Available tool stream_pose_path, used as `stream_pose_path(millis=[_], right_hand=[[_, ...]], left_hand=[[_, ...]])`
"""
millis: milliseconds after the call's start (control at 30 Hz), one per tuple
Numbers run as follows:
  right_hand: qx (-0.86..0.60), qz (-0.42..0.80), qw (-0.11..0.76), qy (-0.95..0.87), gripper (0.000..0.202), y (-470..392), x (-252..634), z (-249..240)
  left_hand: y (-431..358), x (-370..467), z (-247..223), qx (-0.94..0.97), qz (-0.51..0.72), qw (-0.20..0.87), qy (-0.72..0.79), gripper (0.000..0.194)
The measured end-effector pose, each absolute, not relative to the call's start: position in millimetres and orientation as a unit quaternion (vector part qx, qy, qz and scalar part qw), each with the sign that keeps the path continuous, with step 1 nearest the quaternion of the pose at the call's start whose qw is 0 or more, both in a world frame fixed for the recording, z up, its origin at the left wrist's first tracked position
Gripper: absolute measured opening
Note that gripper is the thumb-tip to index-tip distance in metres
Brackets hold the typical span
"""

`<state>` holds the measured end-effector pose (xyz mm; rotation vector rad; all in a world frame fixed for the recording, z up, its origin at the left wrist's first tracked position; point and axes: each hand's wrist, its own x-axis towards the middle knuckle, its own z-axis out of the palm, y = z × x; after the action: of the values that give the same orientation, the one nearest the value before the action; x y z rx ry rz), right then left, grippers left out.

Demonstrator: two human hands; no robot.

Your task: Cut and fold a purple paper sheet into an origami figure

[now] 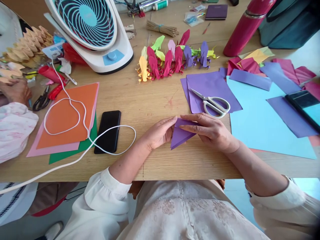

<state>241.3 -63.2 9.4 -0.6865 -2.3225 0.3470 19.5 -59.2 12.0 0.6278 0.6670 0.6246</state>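
A folded purple paper [182, 136] lies between my hands near the table's front edge, its lower corner pointing toward me. My left hand [161, 132] grips its left edge, with the thumb at the top corner and the other fingers partly hidden. Across its upper part lie the fingers of my right hand [208, 129], pressed on the paper; the right thumb is out of sight. Just beyond the right hand, scissors with white handles [217, 106] rest on flat purple sheets [207, 80].
Folded paper figures [167, 61] stand in rows at the back. A white fan [107, 50] and a red bottle [246, 30] flank them. Left are a phone [107, 131], a white cable [135, 133] and orange paper [67, 116]. Light blue paper [265, 123] lies right. Another person's hand [18, 91] is far left.
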Motion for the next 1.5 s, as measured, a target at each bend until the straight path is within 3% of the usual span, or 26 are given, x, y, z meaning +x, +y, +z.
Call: stream_pose_path(millis=[300, 500, 600, 700, 933, 1233, 1367, 1500], right_hand=[[-0.263, 0.098, 0.299, -0.912, 0.047, -62, 244, 8], [-0.284, 0.142, 0.278, -0.906, 0.049, -65, 242, 17], [-0.306, 0.217, 0.317, -0.871, 0.056, -65, 242, 25], [-0.373, 0.263, 0.375, -0.807, 0.042, -63, 243, 29], [-0.375, 0.336, 0.369, -0.781, 0.025, -60, 235, 29], [-0.366, 0.377, 0.409, -0.746, 0.012, -64, 226, 28], [-0.409, 0.48, 0.481, -0.609, 0.019, -61, 230, 23], [-0.408, 0.531, 0.555, -0.494, 0.02, -59, 234, 17]], left_hand=[[-59, 19, 11, 0.335, 0.314, 0.835, 0.303, 0.033], [-57, 20, 9, 0.396, 0.337, 0.787, 0.333, 0.037], [-56, 19, 10, 0.481, 0.362, 0.718, 0.349, 0.04], [-57, 18, 14, 0.594, 0.35, 0.624, 0.369, 0.05], [-67, 15, 21, 0.79, 0.303, 0.378, 0.377, 0.069], [-72, 16, 25, 0.815, 0.319, 0.334, 0.35, 0.067], [-71, 17, 24, 0.769, 0.384, 0.314, 0.403, 0.049], [-71, 18, 22, 0.671, 0.447, 0.386, 0.449, 0.028]])
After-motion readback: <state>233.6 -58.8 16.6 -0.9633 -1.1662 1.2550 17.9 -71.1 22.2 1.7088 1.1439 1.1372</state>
